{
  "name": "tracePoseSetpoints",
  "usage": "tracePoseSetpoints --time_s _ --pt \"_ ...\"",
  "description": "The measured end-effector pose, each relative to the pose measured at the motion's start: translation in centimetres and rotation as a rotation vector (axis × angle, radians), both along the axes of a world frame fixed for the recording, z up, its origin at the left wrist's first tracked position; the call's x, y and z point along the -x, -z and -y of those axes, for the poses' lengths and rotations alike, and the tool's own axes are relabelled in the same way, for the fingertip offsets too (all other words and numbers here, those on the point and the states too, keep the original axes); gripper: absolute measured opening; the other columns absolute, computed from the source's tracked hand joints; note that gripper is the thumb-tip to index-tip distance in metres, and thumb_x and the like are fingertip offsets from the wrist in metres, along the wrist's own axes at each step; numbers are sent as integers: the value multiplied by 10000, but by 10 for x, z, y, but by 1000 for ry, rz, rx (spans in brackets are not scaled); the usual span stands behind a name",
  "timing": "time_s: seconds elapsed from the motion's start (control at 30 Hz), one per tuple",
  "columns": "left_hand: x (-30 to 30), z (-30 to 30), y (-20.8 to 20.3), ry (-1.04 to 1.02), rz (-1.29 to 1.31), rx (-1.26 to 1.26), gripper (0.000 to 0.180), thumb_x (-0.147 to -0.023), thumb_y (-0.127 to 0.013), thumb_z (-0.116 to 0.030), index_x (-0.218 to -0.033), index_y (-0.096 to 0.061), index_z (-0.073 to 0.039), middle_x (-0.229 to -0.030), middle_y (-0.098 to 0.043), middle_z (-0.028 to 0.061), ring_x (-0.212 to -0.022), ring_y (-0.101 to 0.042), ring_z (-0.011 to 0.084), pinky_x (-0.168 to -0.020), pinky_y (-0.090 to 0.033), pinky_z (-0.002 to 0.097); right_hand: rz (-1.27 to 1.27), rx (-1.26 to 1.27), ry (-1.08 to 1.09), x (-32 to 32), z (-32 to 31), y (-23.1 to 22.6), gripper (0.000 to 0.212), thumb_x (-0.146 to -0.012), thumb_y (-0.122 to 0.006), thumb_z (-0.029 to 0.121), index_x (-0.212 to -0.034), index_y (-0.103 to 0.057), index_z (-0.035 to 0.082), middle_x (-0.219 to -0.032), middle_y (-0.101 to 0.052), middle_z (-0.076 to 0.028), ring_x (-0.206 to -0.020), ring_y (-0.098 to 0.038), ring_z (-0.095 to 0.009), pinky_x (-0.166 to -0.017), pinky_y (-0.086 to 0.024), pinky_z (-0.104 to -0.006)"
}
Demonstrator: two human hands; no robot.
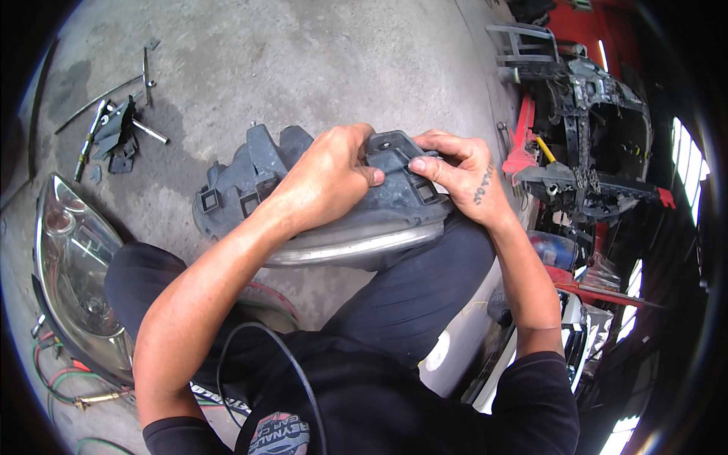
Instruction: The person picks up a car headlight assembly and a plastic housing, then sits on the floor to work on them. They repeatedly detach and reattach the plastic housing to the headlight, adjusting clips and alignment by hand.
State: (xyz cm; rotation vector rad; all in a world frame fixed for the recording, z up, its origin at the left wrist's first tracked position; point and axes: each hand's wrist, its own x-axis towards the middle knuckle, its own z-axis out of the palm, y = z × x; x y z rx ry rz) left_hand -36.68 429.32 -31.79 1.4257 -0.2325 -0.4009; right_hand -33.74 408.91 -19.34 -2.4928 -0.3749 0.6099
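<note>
A car headlight (398, 199) with a dark plastic back housing rests across my thighs, its clear lens edge turned toward me. My left hand (330, 178) is closed over the top of the housing near the middle, thumb pressed on the plastic and fingers hidden behind the far edge. At the right end, my right hand (462, 171) pinches the housing's corner by a raised bracket (390, 144), the thumb lying on top. Square openings and mounting tabs show along the housing's left part. What lies under the fingers of both hands is hidden.
A second headlight (76, 258) lies on the concrete floor at my left. Beyond it are a ratchet (91, 140), metal bars and broken black plastic pieces (115, 129). Red and green hoses with a brass torch (98, 398) lie lower left. A stripped vehicle frame (584, 114) stands at right.
</note>
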Motion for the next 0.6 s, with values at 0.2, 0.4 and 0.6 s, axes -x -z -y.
tracePoseSetpoints --time_s 0.2,0.4,0.6 --pt "1 0 3 -31 50 3 234 -934 -758 -59 -1059 -644 102 -867 -722 202 -840 -705 221 -763 -550 407 -16 -20 -38 2 -1 -3 314 -947 -757 184 -1157 -760 -50 -972 -755 -98 -885 -706 -146 -807 -555 -316" --pt "1 -3 0 -27 28 10 240 -924 -765 -58 -1058 -644 100 -861 -724 206 -848 -718 235 -769 -553 421 5 -22 -47 3 -1 -4 287 -957 -741 153 -1161 -757 -49 -1005 -748 -82 -911 -708 -155 -820 -554 -309" --pt "0 -4 0 -74 65 -28 209 -920 -761 -49 -1024 -647 93 -874 -734 228 -860 -741 264 -773 -560 424 -37 -59 0 1 -7 -3 302 -969 -741 115 -1202 -747 -76 -1114 -745 -104 -1036 -687 -173 -926 -516 -299"
